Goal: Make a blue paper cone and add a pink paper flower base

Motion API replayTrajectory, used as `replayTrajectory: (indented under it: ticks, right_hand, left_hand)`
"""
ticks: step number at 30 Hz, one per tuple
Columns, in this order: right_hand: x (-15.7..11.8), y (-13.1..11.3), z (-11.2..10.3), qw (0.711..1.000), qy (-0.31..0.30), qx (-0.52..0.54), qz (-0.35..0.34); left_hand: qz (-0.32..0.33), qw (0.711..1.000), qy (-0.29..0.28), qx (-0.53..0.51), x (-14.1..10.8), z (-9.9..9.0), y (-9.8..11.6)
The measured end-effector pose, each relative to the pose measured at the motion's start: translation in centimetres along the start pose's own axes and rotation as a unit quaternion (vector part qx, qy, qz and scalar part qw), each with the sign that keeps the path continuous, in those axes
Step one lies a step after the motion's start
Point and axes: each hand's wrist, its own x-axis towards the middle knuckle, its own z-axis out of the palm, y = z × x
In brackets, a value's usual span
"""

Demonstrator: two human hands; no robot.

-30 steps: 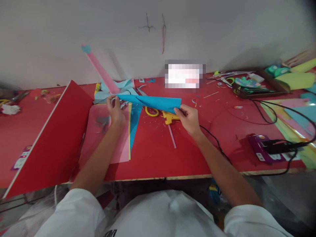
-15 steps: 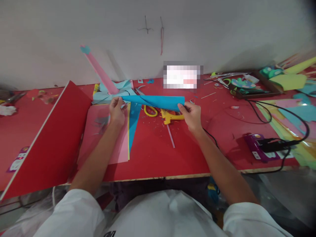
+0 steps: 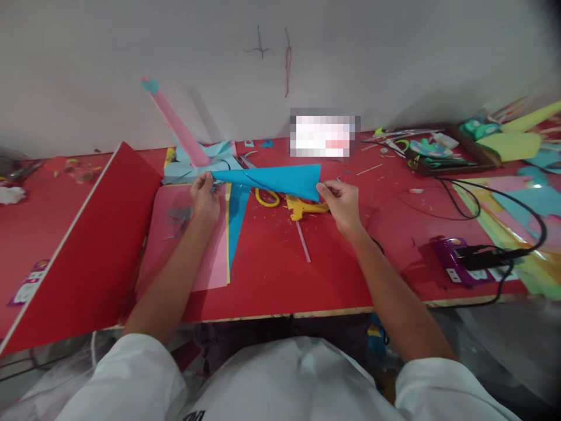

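Note:
A blue paper cone (image 3: 280,179) stretches sideways above the red table, its narrow end to the left and its wide end to the right. My left hand (image 3: 205,197) pinches the narrow tip. At the wide end, the thumb and fingers of my right hand (image 3: 342,203) close on the lower edge of the rim. Under the cone lie a yellow glue gun (image 3: 302,207) with a clear glue stick (image 3: 303,242) near it, and yellow-handled scissors (image 3: 267,199), partly hidden by the paper. Pink sheets (image 3: 175,257) lie below my left forearm.
A red upright board (image 3: 96,251) divides the table on the left. Behind my left hand a pink paper cone (image 3: 179,126) stands tilted. A purple power strip (image 3: 460,263) with black cables is at right, and a brown tray (image 3: 477,155) of craft pieces at back right.
The blue paper has gone from a nearly even roll to a cone with a wider right end. My right hand has shifted its hold to the lower rim.

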Motion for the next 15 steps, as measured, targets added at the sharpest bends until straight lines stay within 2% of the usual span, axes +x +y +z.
replayTrajectory:
  ticks: [4, 8, 12, 15]
  right_hand:
    - [-0.04, 0.06, -0.06, 1.0, -0.02, 0.007, -0.017]
    - [-0.09, -0.32, 0.0, 0.996, -0.013, -0.029, -0.086]
    - [-0.06, -0.52, 0.13, 0.989, -0.013, -0.097, -0.106]
    - [0.0, -0.45, 0.14, 0.989, -0.01, -0.104, -0.104]
  left_hand:
    - [0.006, 1.0, 0.02, -0.013, 0.76, -0.43, -0.23]
    - [0.014, 1.0, 0.025, -0.001, 0.72, -0.44, -0.41]
    - [0.013, 1.0, 0.007, 0.005, 0.41, -0.33, -0.39]
    - [0.011, 1.0, -0.009, 0.007, 0.27, -0.32, -0.31]
